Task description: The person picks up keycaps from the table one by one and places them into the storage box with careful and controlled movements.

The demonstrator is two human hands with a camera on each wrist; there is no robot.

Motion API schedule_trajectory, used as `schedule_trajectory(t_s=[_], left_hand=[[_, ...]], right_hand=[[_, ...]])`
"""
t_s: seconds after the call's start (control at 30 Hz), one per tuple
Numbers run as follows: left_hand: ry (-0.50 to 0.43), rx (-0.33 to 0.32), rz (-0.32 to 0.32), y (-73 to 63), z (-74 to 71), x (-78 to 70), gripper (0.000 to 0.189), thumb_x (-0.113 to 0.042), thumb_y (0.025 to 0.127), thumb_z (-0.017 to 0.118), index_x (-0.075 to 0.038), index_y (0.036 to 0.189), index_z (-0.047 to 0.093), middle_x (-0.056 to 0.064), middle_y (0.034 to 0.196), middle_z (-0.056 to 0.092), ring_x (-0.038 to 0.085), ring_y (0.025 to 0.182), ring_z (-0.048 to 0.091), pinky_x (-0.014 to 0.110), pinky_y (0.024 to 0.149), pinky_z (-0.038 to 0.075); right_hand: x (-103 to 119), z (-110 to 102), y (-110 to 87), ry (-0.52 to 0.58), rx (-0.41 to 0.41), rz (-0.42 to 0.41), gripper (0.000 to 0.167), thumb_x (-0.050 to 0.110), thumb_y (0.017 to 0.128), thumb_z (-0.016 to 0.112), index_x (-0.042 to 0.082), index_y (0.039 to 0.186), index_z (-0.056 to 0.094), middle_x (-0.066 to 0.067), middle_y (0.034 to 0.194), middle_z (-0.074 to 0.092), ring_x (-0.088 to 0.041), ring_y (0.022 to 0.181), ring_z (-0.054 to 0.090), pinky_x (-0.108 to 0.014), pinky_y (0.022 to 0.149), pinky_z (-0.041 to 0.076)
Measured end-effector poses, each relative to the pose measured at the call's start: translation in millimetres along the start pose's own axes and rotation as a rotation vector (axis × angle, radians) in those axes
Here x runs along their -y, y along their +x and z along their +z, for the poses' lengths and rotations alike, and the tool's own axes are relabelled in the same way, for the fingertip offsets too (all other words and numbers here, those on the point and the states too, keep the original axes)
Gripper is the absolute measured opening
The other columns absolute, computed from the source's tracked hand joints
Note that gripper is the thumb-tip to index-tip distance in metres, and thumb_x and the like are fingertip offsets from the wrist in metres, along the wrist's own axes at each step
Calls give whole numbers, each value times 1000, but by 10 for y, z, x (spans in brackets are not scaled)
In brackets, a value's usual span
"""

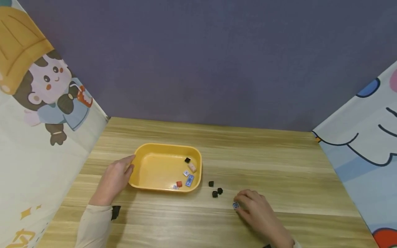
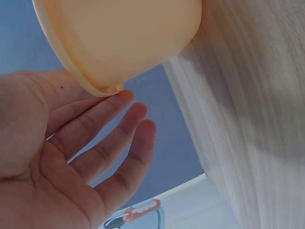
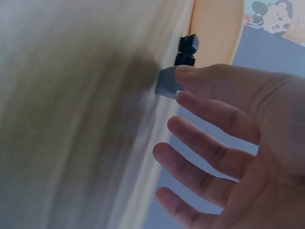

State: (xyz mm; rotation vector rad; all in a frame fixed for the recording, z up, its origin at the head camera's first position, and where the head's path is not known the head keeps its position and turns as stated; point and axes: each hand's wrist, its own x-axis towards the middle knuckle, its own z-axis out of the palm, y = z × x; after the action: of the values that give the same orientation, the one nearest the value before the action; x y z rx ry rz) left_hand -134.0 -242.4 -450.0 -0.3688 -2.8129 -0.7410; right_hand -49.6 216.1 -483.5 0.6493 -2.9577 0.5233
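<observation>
At the left end of the yellow tray (image 1: pixel 155 189), my left hand (image 1: pixel 113 179) holds the rim. In the left wrist view, fingertips (image 2: pixel 125 95) meet the rim's underside while the other fingers spread loosely below. My right hand (image 1: pixel 255 210) pinches a small blue keycap (image 1: pixel 235 205) between thumb and index finger, low over the table. The right wrist view shows this keycap (image 3: pixel 167 82) from the side, tapered, with the remaining fingers apart. Several keycaps lie toward the tray's right end: a black one (image 1: pixel 187 160), a beige one (image 1: pixel 192 167), a wide blue one (image 1: pixel 190 181) and a red one (image 1: pixel 179 184).
Three black keycaps (image 1: pixel 215 194) sit on the wooden table (image 1: pixel 173 220) between the tray and my right hand. A dark blue-grey panel (image 1: pixel 198 69) rises behind the table, with printed cartoon sheets (image 1: pixel 56 79) at both sides.
</observation>
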Motion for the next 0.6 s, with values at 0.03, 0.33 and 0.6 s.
schedule_trajectory(t_s=[0.03, 0.33, 0.6], left_hand=[[1, 0, 0, 0, -1, 2, 37, 8, 91, 65, 12, 128, 60, 31, 123, 62, 41, 95, 67, 51, 73, 59], [3, 0, -7, 2, 2, 11, 37, 7, 91, 65, 13, 127, 60, 31, 122, 63, 47, 104, 64, 57, 81, 57], [-1, 6, -10, 2, -3, 2, 37, 7, 91, 66, 12, 128, 60, 31, 123, 63, 48, 106, 63, 58, 83, 56]], right_hand=[[-5, 11, -3, 4, 7, 12, 29, 19, 77, 87, 17, 103, 74, 2, 110, 66, -20, 100, 62, -46, 82, 55], [-27, 73, -11, 3, 4, 56, 24, 16, 79, 86, 18, 99, 74, 4, 109, 66, -18, 98, 61, -49, 83, 55], [-6, 52, 43, 2, -12, 51, 22, 19, 81, 85, 19, 100, 74, 3, 112, 66, -21, 103, 61, -50, 88, 54]])
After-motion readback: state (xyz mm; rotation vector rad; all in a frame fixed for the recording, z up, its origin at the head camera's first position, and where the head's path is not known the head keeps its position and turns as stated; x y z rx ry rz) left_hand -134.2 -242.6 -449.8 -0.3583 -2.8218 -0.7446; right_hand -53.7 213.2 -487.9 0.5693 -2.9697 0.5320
